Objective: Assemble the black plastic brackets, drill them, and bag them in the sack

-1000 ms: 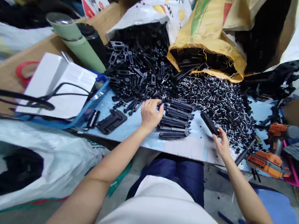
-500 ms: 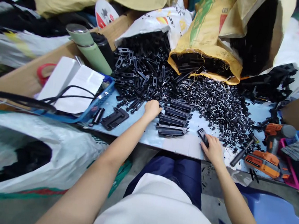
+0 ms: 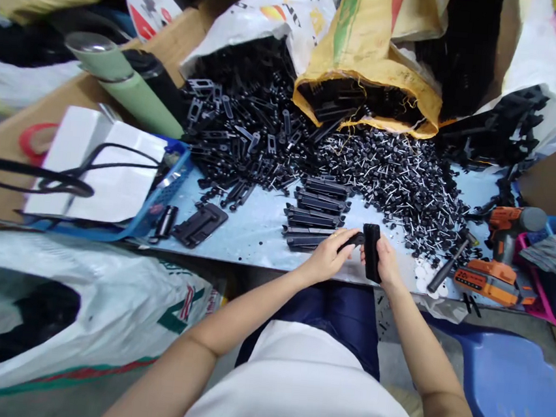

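Observation:
My right hand [image 3: 389, 264] grips a long black plastic piece [image 3: 372, 253], held upright above the table's front edge. Close on its left, my left hand [image 3: 330, 256] pinches a small dark plastic part [image 3: 353, 239] and brings it against or almost against that piece; I cannot tell if they touch. Beside my left hand lies a row of long black plastic pieces [image 3: 318, 202], stacked side by side. Behind them spreads a heap of black slotted plastic parts [image 3: 245, 140]. To its right is a pile of small black-headed pins [image 3: 402, 188] with shiny metal shanks.
An orange cordless drill [image 3: 502, 256] and a black-handled hammer [image 3: 449, 264] lie at right. A yellow sack [image 3: 367, 46] opens over the heaps. At left are a blue basket [image 3: 133, 227], a green flask [image 3: 136, 96] and a black moulded block [image 3: 201, 225]. A blue chair [image 3: 511, 388] stands lower right.
My left hand has come away from the heap's edge, moving right and toward me with a small dark part. My right hand has turned the long black piece upright, and both hands have met.

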`<move>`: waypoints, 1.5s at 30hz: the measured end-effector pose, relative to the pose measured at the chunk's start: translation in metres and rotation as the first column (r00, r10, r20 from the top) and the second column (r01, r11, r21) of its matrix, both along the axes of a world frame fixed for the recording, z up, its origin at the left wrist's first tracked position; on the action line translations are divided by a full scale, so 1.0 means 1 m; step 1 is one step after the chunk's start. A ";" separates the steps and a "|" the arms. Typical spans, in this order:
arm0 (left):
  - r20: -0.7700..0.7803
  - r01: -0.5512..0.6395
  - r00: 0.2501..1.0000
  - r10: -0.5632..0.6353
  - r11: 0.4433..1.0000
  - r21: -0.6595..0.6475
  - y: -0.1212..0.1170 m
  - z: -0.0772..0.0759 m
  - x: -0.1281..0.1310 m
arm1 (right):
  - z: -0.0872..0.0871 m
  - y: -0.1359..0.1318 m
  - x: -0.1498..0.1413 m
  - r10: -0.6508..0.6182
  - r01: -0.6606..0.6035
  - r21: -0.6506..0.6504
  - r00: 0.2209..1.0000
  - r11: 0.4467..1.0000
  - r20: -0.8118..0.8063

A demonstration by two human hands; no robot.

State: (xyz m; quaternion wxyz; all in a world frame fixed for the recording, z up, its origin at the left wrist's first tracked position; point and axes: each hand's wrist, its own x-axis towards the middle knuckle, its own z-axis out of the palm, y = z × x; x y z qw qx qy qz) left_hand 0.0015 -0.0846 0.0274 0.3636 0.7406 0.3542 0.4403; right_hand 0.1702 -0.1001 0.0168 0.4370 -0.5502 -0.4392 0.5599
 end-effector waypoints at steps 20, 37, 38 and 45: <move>-0.113 0.021 0.994 -0.012 0.997 0.072 -0.014 0.014 0.010 | 0.025 -0.021 0.028 0.125 -0.227 0.263 0.926 0.938 0.356; 0.110 -0.269 0.962 0.249 0.934 0.236 -0.026 0.012 0.032 | 0.011 -0.046 -0.027 -0.245 0.007 0.474 0.863 0.881 0.441; 0.110 -0.273 0.961 0.253 0.933 0.233 -0.025 0.010 0.032 | 0.010 -0.045 -0.029 -0.256 0.016 0.473 0.857 0.881 0.446; 0.031 -0.320 0.947 0.318 0.945 0.067 -0.034 -0.011 0.041 | -0.009 -0.045 -0.029 -0.225 -0.029 0.471 0.851 0.882 0.474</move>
